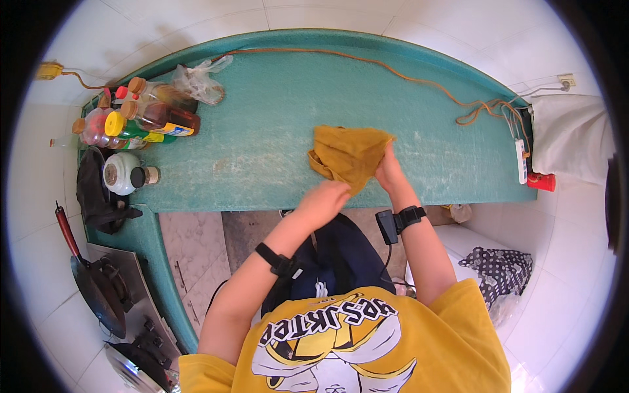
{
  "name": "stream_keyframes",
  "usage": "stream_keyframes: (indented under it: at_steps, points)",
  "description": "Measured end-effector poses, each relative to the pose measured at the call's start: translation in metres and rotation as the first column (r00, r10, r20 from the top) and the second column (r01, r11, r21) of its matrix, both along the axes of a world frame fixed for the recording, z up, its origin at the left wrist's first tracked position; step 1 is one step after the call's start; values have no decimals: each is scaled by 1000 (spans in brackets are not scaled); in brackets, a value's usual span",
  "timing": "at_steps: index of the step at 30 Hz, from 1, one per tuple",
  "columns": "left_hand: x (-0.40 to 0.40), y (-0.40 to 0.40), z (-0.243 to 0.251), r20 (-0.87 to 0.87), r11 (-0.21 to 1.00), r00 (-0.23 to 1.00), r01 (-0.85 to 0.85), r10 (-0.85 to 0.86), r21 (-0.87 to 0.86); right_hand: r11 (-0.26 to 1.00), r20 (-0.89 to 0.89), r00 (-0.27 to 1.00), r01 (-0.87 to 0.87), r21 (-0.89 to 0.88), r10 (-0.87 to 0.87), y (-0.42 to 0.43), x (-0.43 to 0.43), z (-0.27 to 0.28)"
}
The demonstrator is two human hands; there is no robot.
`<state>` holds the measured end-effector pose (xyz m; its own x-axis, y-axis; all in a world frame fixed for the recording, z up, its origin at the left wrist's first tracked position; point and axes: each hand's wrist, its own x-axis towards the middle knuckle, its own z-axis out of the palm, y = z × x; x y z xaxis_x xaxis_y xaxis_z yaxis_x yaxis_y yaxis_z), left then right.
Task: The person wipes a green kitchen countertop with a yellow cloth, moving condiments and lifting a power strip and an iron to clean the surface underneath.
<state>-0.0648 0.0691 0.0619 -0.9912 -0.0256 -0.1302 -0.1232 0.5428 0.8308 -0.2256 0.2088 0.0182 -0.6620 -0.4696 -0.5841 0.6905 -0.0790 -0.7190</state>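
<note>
A mustard-yellow cloth (346,150), partly folded and creased, is between my two hands over the front middle of the green countertop (275,98). My right hand (389,169) grips its right edge, with the fingers partly hidden behind the fabric. At the cloth's lower left corner, my left hand (327,201) has its fingers curled in and pinches the near edge. The left side of the cloth is folded over on itself. Whether its far part rests on the counter or hangs just above it, I cannot tell.
Several bottles (162,115) crowd the counter's left end, near a plastic bag (201,81), a white jar (120,173) and a black bag (96,191). An orange cord (393,71) runs along the back to a power strip (521,162). A wok (96,290) sits on the stove at left.
</note>
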Motion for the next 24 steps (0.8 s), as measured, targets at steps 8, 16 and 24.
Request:
stream_keyframes:
  at_steps: [8, 16, 24]
  points:
    - [-13, -18, -22, -223, 934, 935, -314, 274, -169, 1000, 41, 999, -24, -12, 24, -6, 2, -4]
    - [-7, -25, -35, 341, 879, 918, -325, 203, 351, 954, 71, 994, -59, -293, 84, -31, 8, 91]
    - [13, -45, 5, 324, -277, 928, -268, 182, 923, 862, 183, 948, -144, -487, 261, -43, 48, 127]
